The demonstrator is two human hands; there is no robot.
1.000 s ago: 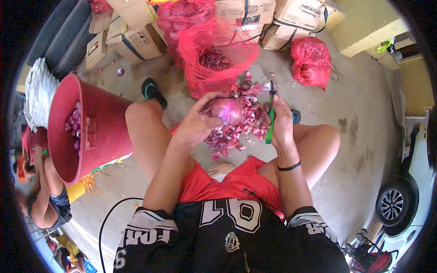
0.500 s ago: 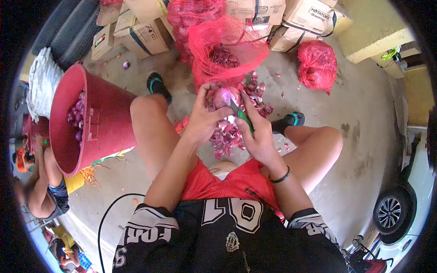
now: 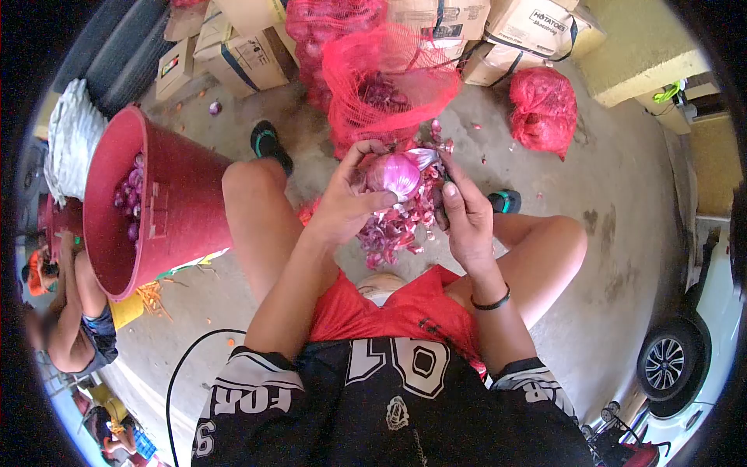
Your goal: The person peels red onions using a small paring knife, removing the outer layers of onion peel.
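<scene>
A peeled-looking purple-red onion (image 3: 395,176) is in my left hand (image 3: 350,194), with the fingers curled behind it and the thumb across its lower side. A loosened strip of skin (image 3: 425,157) stretches from the onion toward my right hand (image 3: 468,218). My right hand is closed around a small knife, now mostly hidden by the fingers; its green handle showed a moment ago. Beneath both hands lies a heap of onion skins (image 3: 381,240) on the floor. Just beyond them stands an open red mesh sack (image 3: 350,121) with onions or skins inside.
To the left, a large red tub (image 3: 183,210) holds several onions. Cardboard boxes (image 3: 237,58) and a full red sack (image 3: 358,19) stand at the back. Another red bag (image 3: 543,113) lies right. A person (image 3: 74,311) sits at far left; a car wheel (image 3: 664,363) is at right.
My right hand has moved right, away from the onion, pulling a strip of skin outward. The knife blade that lay against the onion has left its face. More of the onion shows.
</scene>
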